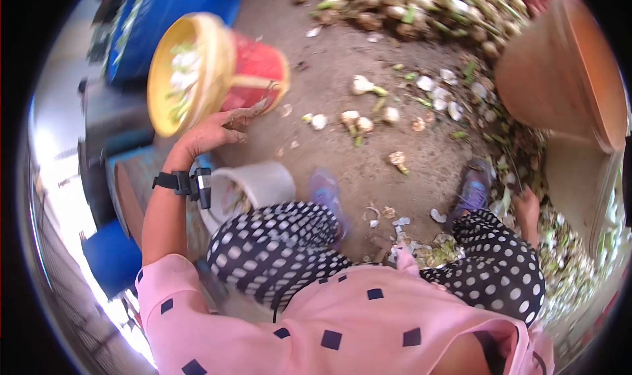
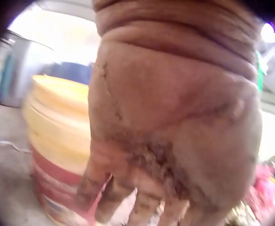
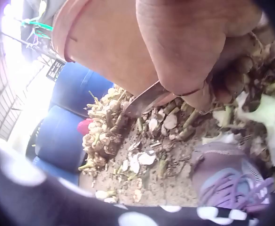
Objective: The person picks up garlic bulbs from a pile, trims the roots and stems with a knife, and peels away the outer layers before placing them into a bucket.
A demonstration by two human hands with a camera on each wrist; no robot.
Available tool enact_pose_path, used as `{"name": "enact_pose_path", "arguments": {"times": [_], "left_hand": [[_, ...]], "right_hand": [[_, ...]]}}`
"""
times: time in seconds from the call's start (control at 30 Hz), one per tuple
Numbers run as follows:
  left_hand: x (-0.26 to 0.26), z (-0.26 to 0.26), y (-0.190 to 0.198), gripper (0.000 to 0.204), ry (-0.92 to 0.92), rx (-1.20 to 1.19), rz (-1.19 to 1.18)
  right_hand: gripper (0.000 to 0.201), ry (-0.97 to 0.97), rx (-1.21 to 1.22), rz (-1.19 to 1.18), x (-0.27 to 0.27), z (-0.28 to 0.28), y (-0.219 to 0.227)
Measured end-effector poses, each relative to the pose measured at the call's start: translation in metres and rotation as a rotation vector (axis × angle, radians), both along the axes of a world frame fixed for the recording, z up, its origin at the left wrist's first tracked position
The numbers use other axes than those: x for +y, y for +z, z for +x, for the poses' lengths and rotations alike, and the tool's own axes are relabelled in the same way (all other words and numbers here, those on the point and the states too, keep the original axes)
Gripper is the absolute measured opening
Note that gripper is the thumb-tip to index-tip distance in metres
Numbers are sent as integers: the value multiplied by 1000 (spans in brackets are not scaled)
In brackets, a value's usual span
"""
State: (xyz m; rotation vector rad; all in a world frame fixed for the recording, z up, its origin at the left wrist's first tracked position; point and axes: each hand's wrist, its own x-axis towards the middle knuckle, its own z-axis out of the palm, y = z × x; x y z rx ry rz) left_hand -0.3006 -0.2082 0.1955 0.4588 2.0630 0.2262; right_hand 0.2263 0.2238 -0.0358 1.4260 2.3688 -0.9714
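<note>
My left hand (image 1: 209,133) reaches out beside a yellow and red bucket (image 1: 227,88), its fingers loosely extended and overlapping the bucket's side. In the left wrist view the palm (image 2: 175,108) faces the camera with nothing gripped in it, and dirt marks the base of the fingers. Pale garlic (image 1: 185,72) shows inside the bucket's mouth. Low by my right shoe, my right hand (image 1: 526,210) grips a knife (image 3: 144,100). The blade sticks out past the curled fingers; its handle is hidden in the fist.
A white bucket (image 1: 273,181) stands by my left knee. Loose garlic bulbs (image 1: 362,85) and skins litter the floor, with a garlic heap (image 1: 408,9) at the back. To the right are an orange-brown tub (image 1: 536,79) and trimmings (image 1: 569,256); blue barrels (image 3: 67,136) stand farther off.
</note>
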Motion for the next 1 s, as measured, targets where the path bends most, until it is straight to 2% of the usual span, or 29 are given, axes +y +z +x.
{"name": "enact_pose_path", "arguments": {"times": [0.03,0.07,0.1,0.13,0.2,0.23,0.3,0.33,0.43,0.5,0.53,0.57,0.6,0.67,0.7,0.77,0.8,0.83,0.87,0.9,0.93,1.0], "left_hand": [[-41,6,11,62,54,24,5],[-82,12,12,57,217,58,56],[-123,22,7,51,377,93,115],[-164,32,-6,51,416,104,129],[-233,55,-41,42,610,263,269],[-249,70,-54,35,656,321,266],[-249,87,-42,32,742,279,358],[-252,91,-35,29,798,233,426],[-269,77,-5,25,860,296,661],[-275,76,38,25,886,342,794],[-276,77,61,26,820,373,839],[-284,82,76,28,754,406,881],[-296,87,82,28,765,414,895],[-322,96,85,36,686,570,807],[-336,103,72,36,691,568,813],[-372,121,12,45,843,741,656],[-393,130,-25,60,849,811,507],[-408,144,-63,73,819,903,235],[-408,164,-91,78,902,879,180],[-422,174,-151,76,1021,811,402],[-390,199,-127,71,1178,508,614],[-392,210,-187,61,1543,159,829]], "right_hand": [[40,-21,-39,43,-1,20,-6],[50,-43,-78,84,-1,39,-12],[49,-55,-119,120,-2,56,-11],[49,-67,-136,142,-2,71,-5],[47,-82,-151,191,1,104,10],[46,-89,-142,209,0,116,21],[45,-104,-77,217,6,136,40],[44,-119,31,169,16,143,46],[42,-168,575,-220,42,142,63],[37,78,307,169,-1,88,115],[32,282,-10,543,-39,53,150],[22,293,68,618,-67,31,168],[22,302,77,633,-70,21,175],[19,338,-95,677,-82,10,187],[19,320,-93,616,-88,7,193],[20,312,-102,654,-105,-3,202],[22,301,-111,681,-111,-4,202],[25,289,-78,674,-111,-1,199],[25,270,-86,680,-105,3,193],[27,329,-35,670,-98,9,189],[29,377,14,663,-90,20,186],[29,346,-77,694,-113,5,200]]}}
